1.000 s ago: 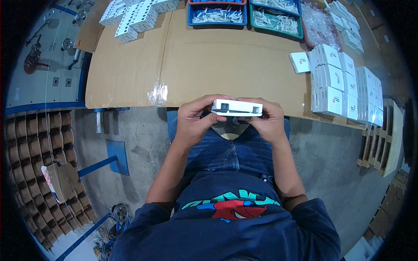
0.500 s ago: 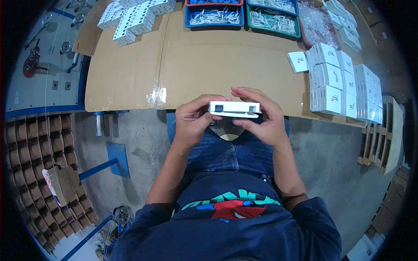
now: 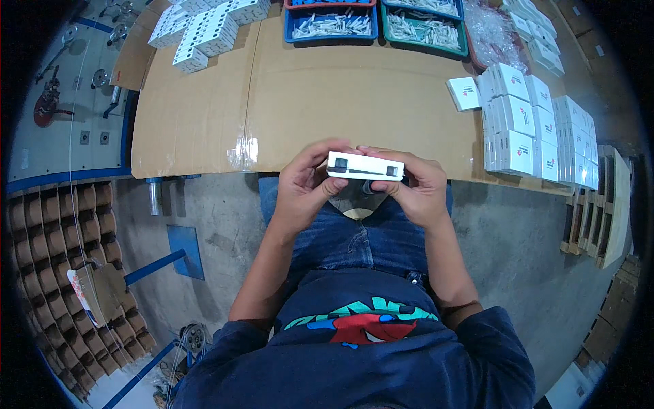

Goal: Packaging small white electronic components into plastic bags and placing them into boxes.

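Note:
A flat white box is held between my two hands, just off the table's near edge and above my lap. Its edge shows two square dark openings, one near each end, with a thin dark slit between them. My left hand grips the box's left end, thumb below and fingers on the far side. At the right end, my right hand holds it the same way, its thumb pressed against the lower edge. Under the box, on my lap side, a dark rounded thing is partly hidden.
Cardboard covers the table. White boxes are stacked at right, beside a single flat box. More white boxes stand far left. A blue tray and a green tray hold small white parts. A wooden pallet stands right.
The flap that hung slightly apart along the box's lower edge now sits closer against it. My right fingers have come down onto the box and my right thumb presses its lower edge.

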Demonstrator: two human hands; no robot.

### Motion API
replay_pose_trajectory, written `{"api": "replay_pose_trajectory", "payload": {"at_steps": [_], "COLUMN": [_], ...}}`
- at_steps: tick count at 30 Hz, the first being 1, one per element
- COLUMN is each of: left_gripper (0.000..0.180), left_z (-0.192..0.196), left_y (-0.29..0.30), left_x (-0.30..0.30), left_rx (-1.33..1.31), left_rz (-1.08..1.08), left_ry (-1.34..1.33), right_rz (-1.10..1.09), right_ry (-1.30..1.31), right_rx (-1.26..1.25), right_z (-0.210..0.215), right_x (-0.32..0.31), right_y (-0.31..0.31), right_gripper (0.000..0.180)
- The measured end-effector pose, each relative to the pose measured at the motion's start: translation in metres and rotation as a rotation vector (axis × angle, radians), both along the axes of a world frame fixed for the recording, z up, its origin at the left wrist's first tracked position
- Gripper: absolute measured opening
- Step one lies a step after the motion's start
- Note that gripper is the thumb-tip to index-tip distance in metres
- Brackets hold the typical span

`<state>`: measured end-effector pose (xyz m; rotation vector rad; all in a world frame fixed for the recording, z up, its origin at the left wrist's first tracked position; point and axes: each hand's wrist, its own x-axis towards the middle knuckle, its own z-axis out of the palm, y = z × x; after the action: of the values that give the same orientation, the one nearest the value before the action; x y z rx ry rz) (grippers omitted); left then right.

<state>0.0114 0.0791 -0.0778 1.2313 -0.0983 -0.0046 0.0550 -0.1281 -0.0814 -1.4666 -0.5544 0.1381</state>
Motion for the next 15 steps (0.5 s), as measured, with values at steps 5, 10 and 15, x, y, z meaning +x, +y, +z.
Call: {"api": "replay_pose_trajectory", "payload": {"at_steps": [5, 10, 15], "left_gripper": [0.041, 0.040, 0.038], "left_z": [-0.014, -0.015, -0.013], "left_y": [0.001, -0.002, -0.008], "left_x": [0.004, 0.000, 0.000], "left_rx": [0.017, -0.024, -0.010], "left_rz": [0.022, 0.079, 0.151], "left_ry": [-0.139, -0.030, 0.040], "right_rz": [-0.007, -0.024, -0.038], "right_ry": [-0.002, 0.097, 0.053], "right_rx": [0.002, -0.008, -0.027], "right_z": [-0.004, -0.004, -0.008], "right_x": [0.002, -0.001, 0.000], "right_y": [0.002, 0.002, 0.004], "right_gripper": [0.036, 0.036, 0.041]}}
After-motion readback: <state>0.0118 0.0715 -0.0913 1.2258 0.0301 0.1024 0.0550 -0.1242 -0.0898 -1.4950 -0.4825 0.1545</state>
